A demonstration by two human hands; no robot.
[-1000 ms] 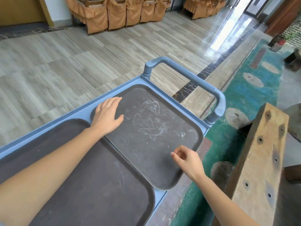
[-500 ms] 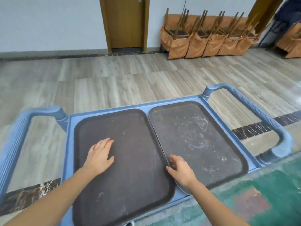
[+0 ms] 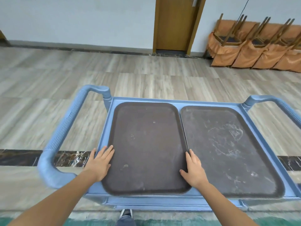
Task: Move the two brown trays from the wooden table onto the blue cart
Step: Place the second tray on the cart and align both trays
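Observation:
Two brown trays lie side by side on the top of the blue cart (image 3: 162, 202). The left tray (image 3: 146, 144) is plain dark brown; the right tray (image 3: 228, 149) is scuffed with pale marks. My left hand (image 3: 100, 162) rests flat, fingers together, on the left tray's left edge. My right hand (image 3: 194, 167) lies flat along the seam where the two trays meet, thumb on the left tray. Neither hand grips anything. The wooden table is out of view.
The cart has a ribbed blue handle at each end, left handle (image 3: 63, 137) and right handle (image 3: 283, 105). Beyond it lie wood-look floor, a brown door (image 3: 175, 23) and stacked orange-covered chairs (image 3: 254, 46) at the back right. A shoe (image 3: 126, 213) shows below.
The view has swung left and centred on the cart. My left hand slid from the left tray's middle to its left edge. My right hand moved to the seam between the trays.

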